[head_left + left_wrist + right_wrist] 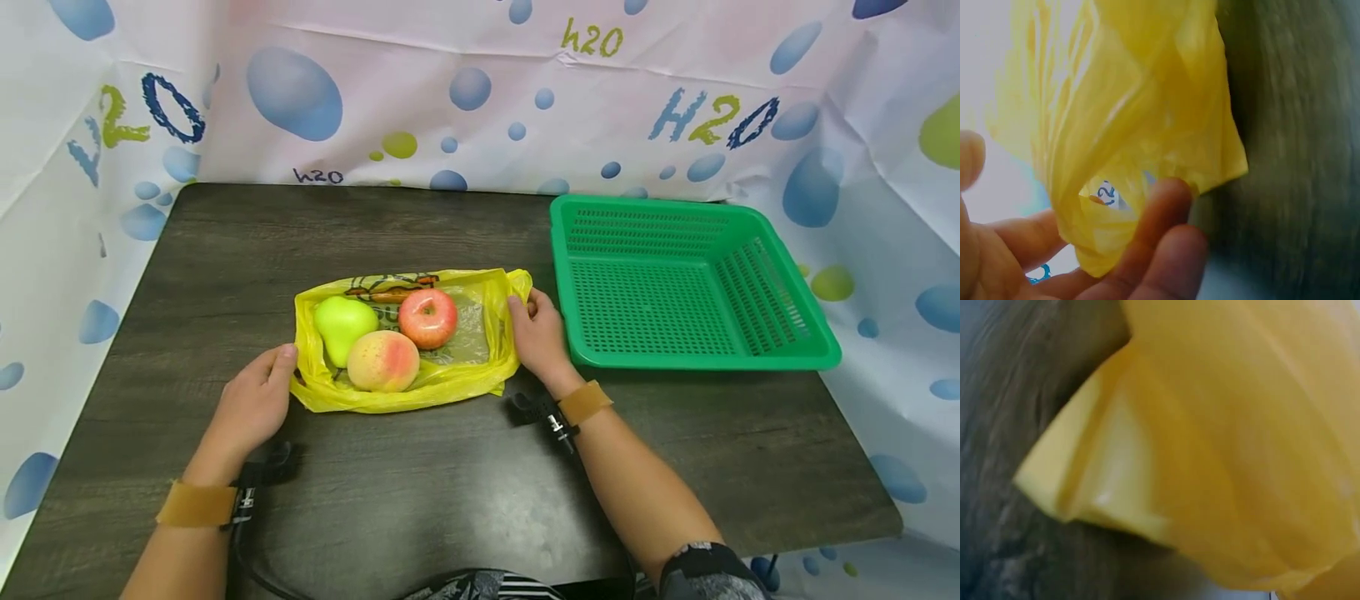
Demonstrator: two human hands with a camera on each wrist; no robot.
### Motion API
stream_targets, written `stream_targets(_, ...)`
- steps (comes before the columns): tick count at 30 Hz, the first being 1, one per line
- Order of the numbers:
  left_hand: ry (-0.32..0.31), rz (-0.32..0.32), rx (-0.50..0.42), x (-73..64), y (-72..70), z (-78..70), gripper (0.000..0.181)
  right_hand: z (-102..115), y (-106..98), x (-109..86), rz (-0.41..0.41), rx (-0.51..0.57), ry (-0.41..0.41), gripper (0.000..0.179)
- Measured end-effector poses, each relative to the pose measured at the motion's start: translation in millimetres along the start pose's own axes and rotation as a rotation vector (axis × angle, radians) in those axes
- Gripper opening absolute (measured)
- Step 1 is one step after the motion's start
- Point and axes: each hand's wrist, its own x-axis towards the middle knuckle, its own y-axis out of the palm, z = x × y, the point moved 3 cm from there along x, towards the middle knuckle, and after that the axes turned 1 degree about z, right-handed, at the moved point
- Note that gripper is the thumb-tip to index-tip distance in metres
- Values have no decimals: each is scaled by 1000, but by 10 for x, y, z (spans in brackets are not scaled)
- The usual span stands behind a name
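Note:
A yellow plastic bag (390, 400) lies on the dark table with its mouth spread wide. Inside it are a green pear (343, 327), a peach (383, 361) and a red apple (427, 318). My left hand (255, 397) holds the bag's left end. In the left wrist view, the thin yellow plastic (1141, 94) passes among the bent fingers, with the thumb apart from them. At the opposite end, my right hand (542, 337) grips the bag's rim, thumb on the inner side. Yellow plastic (1210, 456) fills most of the right wrist view, hiding the fingers there.
A green plastic basket (697, 364) with perforated walls stands right of the bag, close to my right hand. Behind the dark wooden table (420, 492) hangs a white sheet (525, 125) with blue drops. Cameras are strapped to both wrists.

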Motion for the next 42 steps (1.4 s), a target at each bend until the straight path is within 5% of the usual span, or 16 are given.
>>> stream_targets(7, 3, -32, -49, -2, -23, -70, 64, 153, -56, -99, -33, -50, -83, 42)
stream_targets(20, -3, -283, -57, -125, -129, -216, 49, 501, -134, -236, -58, -3, -231, 26)
stream_targets(42, 26, -629, -191, -317, -645, -490, 38, 948, -414, -172, -139, 198, -414, 25)
